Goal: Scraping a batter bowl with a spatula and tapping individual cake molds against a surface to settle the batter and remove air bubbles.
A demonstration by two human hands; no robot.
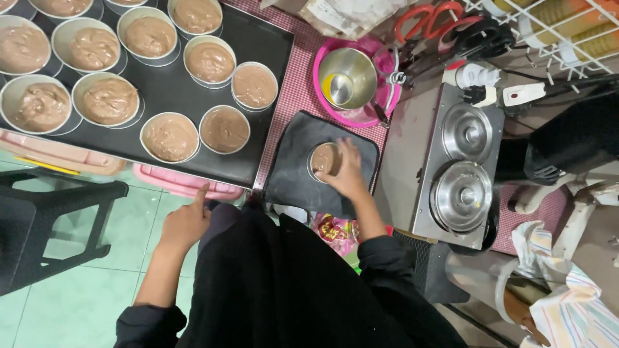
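My right hand rests over a small round metal tin of brown batter, gripping its right rim. The tin stands on a dark grey cloth. My left hand hovers below the front edge of a large black baking tray, index finger pointing up, holding nothing. Several round tins of brown batter fill that tray.
A pink basin holds a steel bowl behind the cloth. A steel double-burner appliance stands to the right, with orange-handled scissors and a wire rack beyond. A black stool stands at left. A person's striped sleeve shows at lower right.
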